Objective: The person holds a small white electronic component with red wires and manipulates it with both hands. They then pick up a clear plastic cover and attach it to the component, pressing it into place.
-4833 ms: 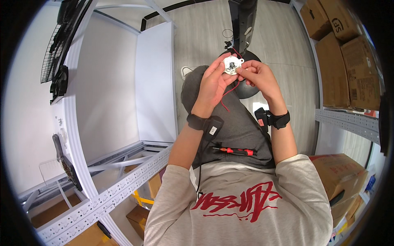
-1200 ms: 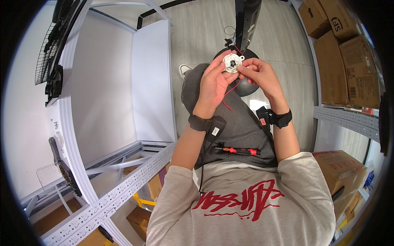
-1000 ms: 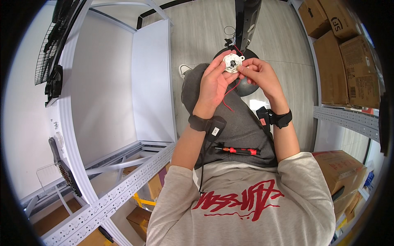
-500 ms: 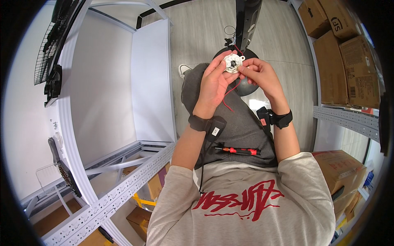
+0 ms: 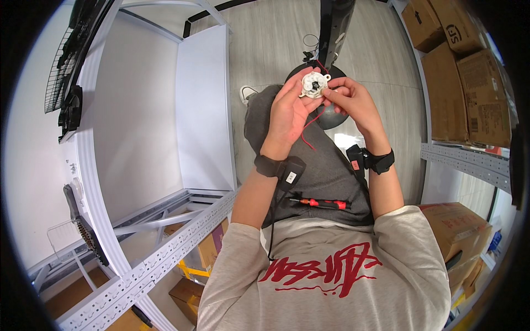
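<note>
A round white plastic gear housing (image 5: 314, 86) with small lugs on its rim and a dark middle sits above my knees. My left hand (image 5: 289, 113) cradles it from the left, fingers behind and thumb at its side. At its lower right edge, my right hand (image 5: 350, 102) pinches the rim between thumb and fingers. Whether a smaller piece lies in that pinch, I cannot tell. Below my hands a red wire (image 5: 305, 138) hangs over my grey trousers. A red and black screwdriver (image 5: 326, 204) lies across my lap.
Beyond my hands stands a black post (image 5: 335, 33) on a dark round base (image 5: 334, 118), with thin wires beside it. A white metal shelf (image 5: 204, 110) is on the left. Cardboard boxes (image 5: 447, 94) are stacked at the right, above a perforated rail (image 5: 469, 163).
The gear housing has shifted very slightly to the right, and a lug at its lower left now shows beside my left thumb. Both hands stay nearly in place.
</note>
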The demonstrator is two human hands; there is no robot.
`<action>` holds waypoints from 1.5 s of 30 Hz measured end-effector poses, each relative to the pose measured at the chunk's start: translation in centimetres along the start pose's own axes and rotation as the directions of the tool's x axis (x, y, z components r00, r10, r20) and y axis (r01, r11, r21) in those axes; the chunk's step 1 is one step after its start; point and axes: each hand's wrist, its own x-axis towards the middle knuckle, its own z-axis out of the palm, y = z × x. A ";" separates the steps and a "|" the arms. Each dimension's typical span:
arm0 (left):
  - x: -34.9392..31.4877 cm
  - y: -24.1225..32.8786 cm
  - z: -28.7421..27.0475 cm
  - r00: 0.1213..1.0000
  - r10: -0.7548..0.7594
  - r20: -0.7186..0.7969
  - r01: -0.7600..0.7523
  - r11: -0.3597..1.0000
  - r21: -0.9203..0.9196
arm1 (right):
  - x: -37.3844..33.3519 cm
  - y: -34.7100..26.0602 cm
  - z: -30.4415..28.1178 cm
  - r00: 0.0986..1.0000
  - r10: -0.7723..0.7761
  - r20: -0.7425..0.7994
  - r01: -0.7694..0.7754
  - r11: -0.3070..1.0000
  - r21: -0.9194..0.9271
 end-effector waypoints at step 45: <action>0.1 0.2 0.2 1.000 -0.029 -0.004 0.029 0.998 -0.060 | -1.1 -2.7 0.3 0.943 -0.328 -0.060 0.305 0.921 -0.243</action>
